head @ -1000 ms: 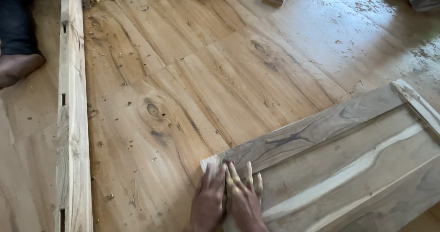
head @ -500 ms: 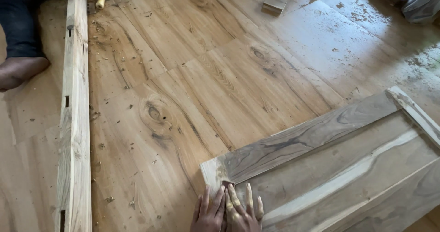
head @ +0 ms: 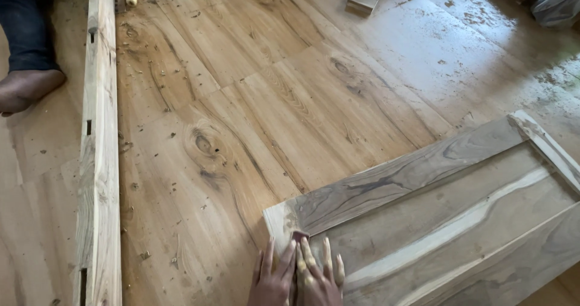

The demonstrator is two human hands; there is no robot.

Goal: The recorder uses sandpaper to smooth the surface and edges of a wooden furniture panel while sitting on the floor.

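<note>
The sandpaper [head: 300, 236] sat pinned under the fingertips on the corner of the wooden panel [head: 435, 221], which lay flat on the floor [head: 254, 100]. Both the left hand [head: 273, 279] and right hand [head: 317, 276] were pressed flat, fingers spread, not gripping anything. A long notched beam [head: 99, 161] lay well off past the left fingers. Risk looked like the paper skidding off that edge, so fingers scrape raw wood.
</note>
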